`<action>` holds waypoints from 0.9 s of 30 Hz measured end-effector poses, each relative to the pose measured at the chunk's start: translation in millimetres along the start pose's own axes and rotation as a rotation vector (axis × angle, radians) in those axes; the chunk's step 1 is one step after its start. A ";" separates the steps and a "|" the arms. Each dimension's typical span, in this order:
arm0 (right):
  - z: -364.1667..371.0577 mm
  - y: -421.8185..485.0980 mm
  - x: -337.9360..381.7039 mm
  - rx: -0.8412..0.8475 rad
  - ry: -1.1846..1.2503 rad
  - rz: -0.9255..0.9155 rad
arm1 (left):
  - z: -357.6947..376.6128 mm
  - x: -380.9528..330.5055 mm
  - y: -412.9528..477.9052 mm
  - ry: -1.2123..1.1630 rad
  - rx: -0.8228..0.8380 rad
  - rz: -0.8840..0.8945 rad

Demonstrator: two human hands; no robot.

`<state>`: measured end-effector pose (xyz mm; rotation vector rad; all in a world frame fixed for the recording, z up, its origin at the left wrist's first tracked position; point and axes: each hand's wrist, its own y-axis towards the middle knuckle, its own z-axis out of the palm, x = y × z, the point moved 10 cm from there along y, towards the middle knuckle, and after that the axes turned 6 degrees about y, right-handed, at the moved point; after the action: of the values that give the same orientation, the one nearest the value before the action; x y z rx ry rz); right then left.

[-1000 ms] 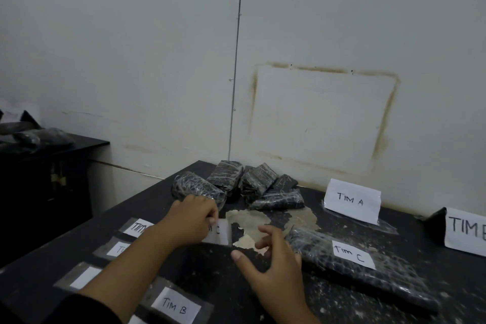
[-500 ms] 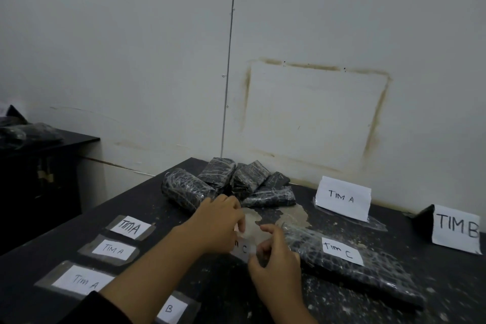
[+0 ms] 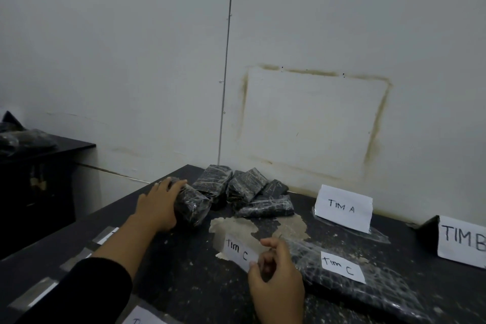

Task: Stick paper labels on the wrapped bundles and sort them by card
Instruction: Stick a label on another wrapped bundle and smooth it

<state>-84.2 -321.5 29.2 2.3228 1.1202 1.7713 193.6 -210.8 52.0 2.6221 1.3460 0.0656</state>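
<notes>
Pinching a white paper "TIM C" label (image 3: 238, 248), the right hand (image 3: 276, 279) hovers as the left hand (image 3: 160, 205) grips a black plastic-wrapped bundle (image 3: 196, 206); one long bundle (image 3: 381, 294) is labelled, the far-edge pile (image 3: 244, 187) unlabelled.

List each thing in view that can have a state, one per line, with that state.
end bundle, lying down, no label visible.
loose label, reads TIM C, not stuck on.
long bundle, lying flat, stuck label reads TIM C.
pile of bundles, heaped together, no labels visible.
TIM A card, standing upright.
TIM B card, standing, partly out of frame.
left hand, gripping the end bundle.
right hand, pinching the loose label.
</notes>
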 end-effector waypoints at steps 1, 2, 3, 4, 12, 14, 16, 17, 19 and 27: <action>-0.4 0.4 -0.1 -0.006 0.003 -0.002 | -8.6 2.0 0.9 0.011 -0.066 -0.023; -0.9 0.5 -0.3 -0.013 0.005 -0.001 | -21.2 4.9 0.1 0.018 -0.164 -0.056; -1.8 0.7 -0.3 -0.023 0.009 -0.002 | -34.4 8.0 -2.5 0.018 -0.267 -0.087; -3.0 0.7 -0.7 -0.034 0.012 -0.005 | -46.2 10.9 -5.5 0.007 -0.357 -0.112; -6.3 0.0 0.9 -0.051 0.040 -0.014 | -0.6 26.2 13.0 -0.500 -0.008 -0.006; -6.4 0.2 1.1 -0.053 0.070 -0.018 | -3.9 34.1 8.8 -0.679 -0.076 -0.076; -6.1 0.9 3.0 -0.048 0.096 -0.032 | 1.2 37.6 2.9 -0.829 -0.071 -0.158; -5.2 1.4 3.7 -0.041 0.109 -0.038 | 6.7 36.1 -0.5 -0.896 -0.026 -0.195; -5.1 1.3 4.9 -0.035 0.143 -0.053 | 16.6 30.7 -9.5 -0.988 0.076 -0.250; -22.8 1.3 4.7 -0.113 0.331 -0.036 | 16.1 2.2 -56.4 -1.074 0.160 -0.123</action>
<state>-102.4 -328.9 41.9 1.9828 1.0533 2.1988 151.8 -179.5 25.3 2.0394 1.0686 -1.2896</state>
